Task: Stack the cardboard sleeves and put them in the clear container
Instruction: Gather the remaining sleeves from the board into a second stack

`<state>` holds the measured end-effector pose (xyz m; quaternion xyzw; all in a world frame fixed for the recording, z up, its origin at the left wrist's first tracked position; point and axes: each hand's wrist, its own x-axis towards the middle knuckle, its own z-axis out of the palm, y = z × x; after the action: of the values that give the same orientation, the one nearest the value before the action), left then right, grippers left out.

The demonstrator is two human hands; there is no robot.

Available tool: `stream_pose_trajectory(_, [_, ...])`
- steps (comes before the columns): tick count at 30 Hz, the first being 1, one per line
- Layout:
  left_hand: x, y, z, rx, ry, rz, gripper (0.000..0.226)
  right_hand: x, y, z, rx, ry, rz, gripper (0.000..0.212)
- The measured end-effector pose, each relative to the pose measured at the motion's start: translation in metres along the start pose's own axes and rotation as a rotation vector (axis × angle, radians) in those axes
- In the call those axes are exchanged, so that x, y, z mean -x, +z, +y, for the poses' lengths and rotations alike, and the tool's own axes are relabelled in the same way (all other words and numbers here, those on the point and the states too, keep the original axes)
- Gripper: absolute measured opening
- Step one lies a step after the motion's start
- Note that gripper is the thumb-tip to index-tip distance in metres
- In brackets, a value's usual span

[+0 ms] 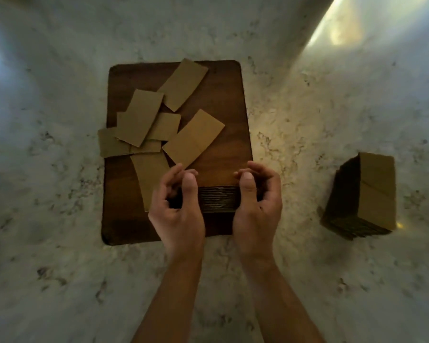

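A stack of flat cardboard sleeves stands on edge near the front of a dark wooden board. My left hand presses its left end and my right hand presses its right end, so both hands squeeze the stack between them. Several loose sleeves lie scattered and overlapping on the board's far left half; one larger sleeve lies just beyond my fingers. A second, tall stack of sleeves stands on the counter at the right. No clear container shows in this view.
The board rests on a pale marbled countertop. A bright strip of light crosses the far right corner.
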<state>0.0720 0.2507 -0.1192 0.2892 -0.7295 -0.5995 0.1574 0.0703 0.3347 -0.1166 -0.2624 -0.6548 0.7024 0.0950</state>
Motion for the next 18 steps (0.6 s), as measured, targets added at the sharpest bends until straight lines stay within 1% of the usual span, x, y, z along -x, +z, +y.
stream_pose_trajectory(2, [0.002, -0.001, -0.001, 0.011, -0.012, -0.057, 0.026, 0.0, -0.006, 0.002, -0.032, 0.008, -0.133, 0.02])
stream_pose_trajectory(3, [0.002, -0.001, -0.001, 0.013, -0.015, -0.084, 0.027, -0.001, -0.01, 0.002, -0.003, -0.005, -0.208, 0.02])
stream_pose_trajectory(5, [0.001, -0.003, 0.0, 0.02, -0.024, -0.129, 0.026, -0.005, -0.018, -0.002, 0.098, -0.056, -0.358, 0.025])
stream_pose_trajectory(6, [0.0, -0.005, 0.002, 0.024, -0.025, -0.154, 0.024, -0.008, -0.025, -0.007, 0.195, -0.124, -0.436, 0.028])
stream_pose_trajectory(7, [-0.002, -0.007, 0.002, 0.023, -0.025, -0.18, 0.022, -0.012, -0.032, -0.013, 0.352, -0.226, -0.514, 0.032])
stream_pose_trajectory(9, [-0.005, -0.009, 0.004, 0.027, -0.03, -0.22, 0.02, -0.022, -0.04, -0.032, 0.789, -0.429, -0.683, 0.044])
stream_pose_trajectory(10, [-0.005, -0.01, 0.004, 0.023, -0.034, -0.226, 0.02, -0.025, -0.039, -0.041, 0.991, -0.506, -0.752, 0.049])
stream_pose_trajectory(11, [-0.005, -0.01, 0.004, 0.015, -0.036, -0.222, 0.021, -0.028, -0.036, -0.048, 1.143, -0.572, -0.805, 0.051])
stream_pose_trajectory(13, [-0.003, -0.01, 0.004, 0.0, -0.057, -0.209, 0.023, -0.029, -0.025, -0.06, 1.299, -0.655, -0.868, 0.05])
stream_pose_trajectory(15, [-0.001, -0.008, 0.013, -0.033, -0.091, -0.188, 0.022, -0.032, -0.017, -0.073, 1.348, -0.683, -0.881, 0.048])
stream_pose_trajectory(16, [-0.002, -0.007, 0.021, -0.05, -0.093, -0.166, 0.022, -0.034, -0.017, -0.081, 1.326, -0.66, -0.871, 0.047])
stream_pose_trajectory(17, [-0.002, -0.008, 0.029, -0.059, -0.078, -0.155, 0.024, -0.035, -0.023, -0.09, 1.273, -0.589, -0.836, 0.045])
stream_pose_trajectory(18, [0.001, -0.002, 0.046, -0.052, -0.041, -0.159, 0.025, -0.039, -0.038, -0.107, 1.178, -0.479, -0.763, 0.043])
